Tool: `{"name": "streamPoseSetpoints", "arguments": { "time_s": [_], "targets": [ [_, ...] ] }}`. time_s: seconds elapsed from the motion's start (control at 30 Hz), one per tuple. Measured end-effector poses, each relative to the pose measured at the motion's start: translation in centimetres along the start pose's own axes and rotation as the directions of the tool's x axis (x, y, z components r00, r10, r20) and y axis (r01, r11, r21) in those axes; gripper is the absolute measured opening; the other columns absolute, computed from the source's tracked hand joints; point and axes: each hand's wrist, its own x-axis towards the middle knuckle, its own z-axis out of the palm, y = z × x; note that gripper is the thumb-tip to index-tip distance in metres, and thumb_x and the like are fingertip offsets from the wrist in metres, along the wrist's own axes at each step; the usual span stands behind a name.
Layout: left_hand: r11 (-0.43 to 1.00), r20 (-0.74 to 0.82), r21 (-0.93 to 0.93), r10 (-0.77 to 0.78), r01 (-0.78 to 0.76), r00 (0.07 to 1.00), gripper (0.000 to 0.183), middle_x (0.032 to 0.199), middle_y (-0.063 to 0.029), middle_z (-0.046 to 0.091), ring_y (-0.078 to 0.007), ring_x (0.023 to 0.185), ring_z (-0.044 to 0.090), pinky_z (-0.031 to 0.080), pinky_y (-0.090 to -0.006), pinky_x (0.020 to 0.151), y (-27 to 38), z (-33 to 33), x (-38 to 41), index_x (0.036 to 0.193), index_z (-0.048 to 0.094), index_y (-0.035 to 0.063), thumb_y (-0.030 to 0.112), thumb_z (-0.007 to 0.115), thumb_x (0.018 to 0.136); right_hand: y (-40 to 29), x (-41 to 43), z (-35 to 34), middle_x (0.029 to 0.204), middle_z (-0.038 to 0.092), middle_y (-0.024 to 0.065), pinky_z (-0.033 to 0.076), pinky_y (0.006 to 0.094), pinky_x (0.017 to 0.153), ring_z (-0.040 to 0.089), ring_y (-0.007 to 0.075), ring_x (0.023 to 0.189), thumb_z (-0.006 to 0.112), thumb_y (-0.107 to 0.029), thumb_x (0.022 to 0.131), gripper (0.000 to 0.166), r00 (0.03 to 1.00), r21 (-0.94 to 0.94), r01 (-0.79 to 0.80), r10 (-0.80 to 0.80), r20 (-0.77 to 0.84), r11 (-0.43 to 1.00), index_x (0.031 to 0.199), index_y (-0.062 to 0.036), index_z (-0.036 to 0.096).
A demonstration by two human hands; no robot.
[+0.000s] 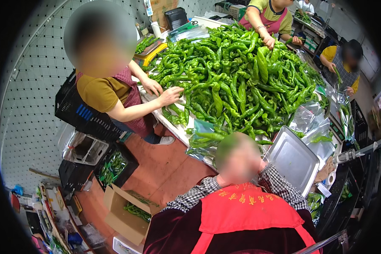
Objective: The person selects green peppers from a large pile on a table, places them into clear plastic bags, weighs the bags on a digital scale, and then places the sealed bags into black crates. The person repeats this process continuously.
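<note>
My two hands come together at the front edge of the table, and a blur hides most of their fingers. My left hand (227, 174) reaches in from a checked sleeve on the left. My right hand (254, 165) meets it from the other side. Something green shows within the blur, but I cannot tell what either hand holds. Beside them lies a clear plastic bag (198, 143) with green peppers in it. Just beyond is a big heap of long green peppers (228, 82). A metal weighing pan (293, 158) stands right of my right hand.
Across the left table edge, a co-worker's hands (165, 93) touch peppers. Another person's hand (268, 41) reaches into the heap's far side. Clear bags (317, 127) lie at right. A cardboard box (127, 219) and black crates (131, 162) stand on the red floor at left.
</note>
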Motion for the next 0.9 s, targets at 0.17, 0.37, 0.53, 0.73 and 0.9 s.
{"name": "streamPoseSetpoints", "arguments": {
  "time_s": [0.17,0.37,0.53,0.73,0.9],
  "targets": [
    [0.981,0.006,0.022,0.195,-0.195,0.981,0.022,0.099,-0.0134,0.074,-0.0156,0.085,0.071,0.054,-0.029,0.074,1.4,0.3,0.7,0.12,0.068,-0.0003,0.004,0.061,0.1,4.5,-3.1,0.9,0.159,0.039,0.0219,0.032,0.044,0.122,0.036,0.04,0.149,0.07,-0.02,0.091,0.067,0.986,-0.271,0.135,-0.104,0.128,0.953,0.151,-0.0039,0.045],
    [1.0,0.039,-0.008,0.016,-0.016,0.999,0.019,0.096,-0.0049,0.074,-0.008,0.089,0.065,0.053,-0.0265,0.077,-1.3,-0.4,1.7,0.118,0.068,0.0006,0.008,0.057,0.104,5.9,-2.1,1.1,0.136,0.059,0.0261,0.034,0.0521,0.12,0.05,0.0447,0.135,0.065,-0.017,0.092,0.049,0.957,-0.349,0.228,-0.143,0.251,0.909,0.136,-0.0002,0.054],
    [0.985,-0.053,0.143,-0.094,0.101,0.994,0.022,0.082,-0.005,0.07,-0.0065,0.073,0.057,0.049,-0.0268,0.065,-3.3,-2.1,2.8,0.109,0.07,0.0019,0.022,0.063,0.104,-4.3,-2.7,-3.1,0.115,0.066,0.0256,0.054,0.0488,0.093,0.065,0.0435,0.107,0.07,-0.023,0.09,0.042,0.95,-0.394,0.114,0.016,0.312,0.912,0.122,0.0017,0.058],
    [0.976,-0.068,0.2,-0.072,0.084,0.995,0.025,0.074,-0.0153,0.065,-0.0223,0.065,0.067,0.049,-0.037,0.06,-5.0,-1.6,3.9,0.109,0.069,0.0079,0.032,0.063,0.103,-15.2,1.6,-8.2,0.105,0.073,0.0183,0.058,0.0403,0.083,0.072,0.0323,0.093,0.071,-0.025,0.094,0.037,0.758,-0.016,-0.01,0.018,0.651,1.0,0.123,-0.0015,0.066],
    [0.945,0.035,0.327,-0.037,0.023,0.999,0.02,0.084,-0.0182,0.072,-0.0389,0.078,0.071,0.054,-0.0439,0.066,-5.5,-2.2,3.8,0.104,0.072,0.0069,0.022,0.059,0.1,-13.6,4.2,-8.6,0.103,0.076,0.0091,0.058,0.0314,0.081,0.072,0.0166,0.089,0.061,-0.011,0.1,0.023,0.972,0.013,0.058,-0.059,0.228,0.998,0.115,0.001,0.073]
  ]
}}
